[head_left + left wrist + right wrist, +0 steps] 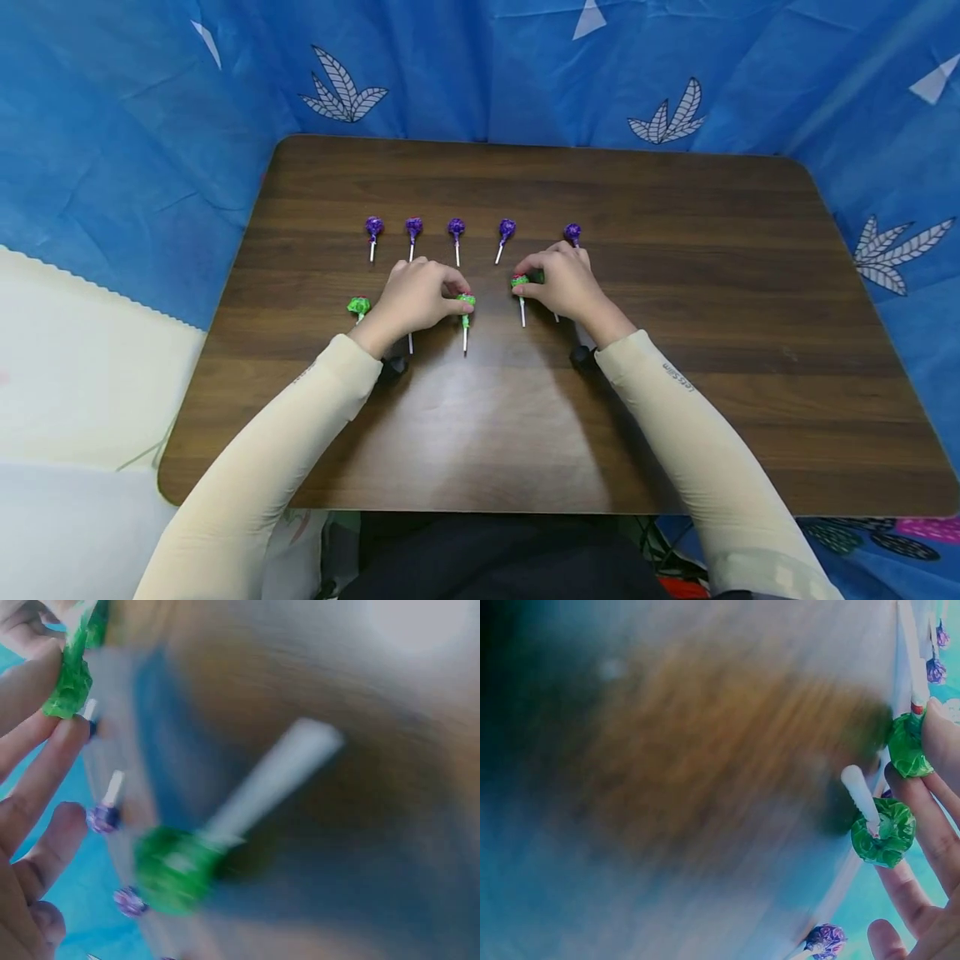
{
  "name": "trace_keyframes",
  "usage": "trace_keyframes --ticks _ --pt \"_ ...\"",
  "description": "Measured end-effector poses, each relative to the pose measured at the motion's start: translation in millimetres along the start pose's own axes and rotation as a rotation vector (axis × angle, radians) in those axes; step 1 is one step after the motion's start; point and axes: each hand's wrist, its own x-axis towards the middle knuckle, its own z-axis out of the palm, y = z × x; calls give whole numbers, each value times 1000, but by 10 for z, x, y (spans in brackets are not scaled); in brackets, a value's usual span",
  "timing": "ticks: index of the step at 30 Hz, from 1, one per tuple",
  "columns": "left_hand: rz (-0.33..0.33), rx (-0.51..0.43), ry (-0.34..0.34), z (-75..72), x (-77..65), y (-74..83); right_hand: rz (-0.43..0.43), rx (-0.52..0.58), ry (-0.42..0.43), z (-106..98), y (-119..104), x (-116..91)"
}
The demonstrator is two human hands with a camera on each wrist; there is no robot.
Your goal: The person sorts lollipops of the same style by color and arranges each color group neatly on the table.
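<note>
My left hand (pixel 417 292) pinches a green-wrapped lollipop (pixel 466 307) by its head between thumb and fingers, its white stick pointing toward me. To the right, my right hand (pixel 564 285) pinches another green lollipop (pixel 520 283), also by the head. A third green lollipop (pixel 885 834) lies beside the right hand's fingers in the right wrist view; in the head view that hand mostly hides it. Under the left hand a white stick (pixel 410 343) sticks out, its green head (pixel 174 870) showing blurred in the left wrist view. One green lollipop (pixel 359 306) lies left of the left wrist.
Beyond the hands, several purple lollipops lie in a row, from the leftmost purple lollipop (pixel 374 226) to the rightmost purple lollipop (pixel 572 232) by the right fingers. The brown wooden table (pixel 750 333) has a blue patterned curtain (pixel 487 75) behind it.
</note>
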Motion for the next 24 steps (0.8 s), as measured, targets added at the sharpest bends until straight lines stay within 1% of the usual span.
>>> trace_keyframes --ticks 2,4,9,15,19,24 --pt "-2 7 1 20 -50 -44 5 2 5 -9 15 -5" --pt "-2 20 15 55 -68 -84 8 4 9 -15 27 -7" --pt "-4 49 47 124 -48 -137 12 6 8 -6 30 -9" --pt "-5 62 62 142 -48 -143 13 13 3 -2 5 -17" --pt "-9 60 65 142 -69 -152 18 52 10 3 -51 -30" --pt "-5 65 76 152 -74 -167 -8 95 10 37 -173 -113"
